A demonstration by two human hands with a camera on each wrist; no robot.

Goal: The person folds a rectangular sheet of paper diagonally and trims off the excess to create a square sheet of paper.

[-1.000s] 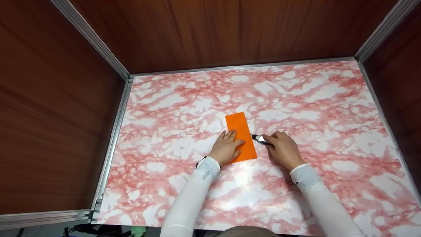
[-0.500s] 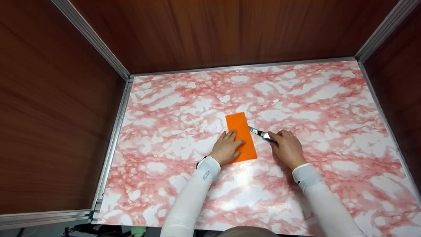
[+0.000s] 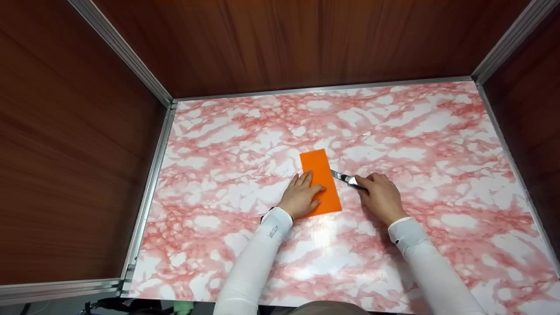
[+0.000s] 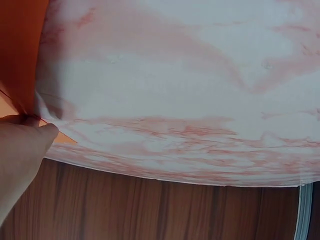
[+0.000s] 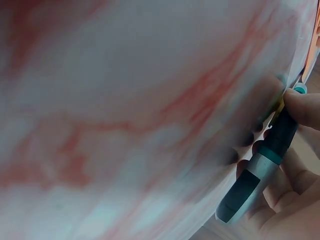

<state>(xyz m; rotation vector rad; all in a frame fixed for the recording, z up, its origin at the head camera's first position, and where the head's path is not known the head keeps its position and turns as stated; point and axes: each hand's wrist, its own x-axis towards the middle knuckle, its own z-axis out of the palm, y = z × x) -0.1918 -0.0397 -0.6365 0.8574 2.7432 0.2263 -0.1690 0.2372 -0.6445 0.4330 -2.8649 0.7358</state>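
An orange folded sheet of paper [image 3: 316,162] lies upright on the pink-and-white marbled tabletop in the head view. My left hand [image 3: 299,197] rests on its left part with fingers spread, pressing it to the table; the left wrist view catches the hand [image 4: 22,150] at the paper's dark edge [image 4: 20,50] and a lighter corner [image 4: 67,138]. At the paper's right edge, my right hand [image 3: 380,192] grips a utility knife [image 3: 350,179], its blade tip right at that edge. The knife's handle [image 5: 267,152], black, grey and teal, sits between thumb and fingers in the right wrist view.
Dark wooden panels [image 3: 280,43] in metal frames [image 3: 148,183] enclose the tabletop [image 3: 415,131] at the back, left and right. Below the front edge, at lower left, dark items and a green item [image 3: 183,307] show.
The right hand has shifted slightly, carrying the knife a little up along the paper's right edge, and more of the blade shows. The left hand and paper stay nearly still.
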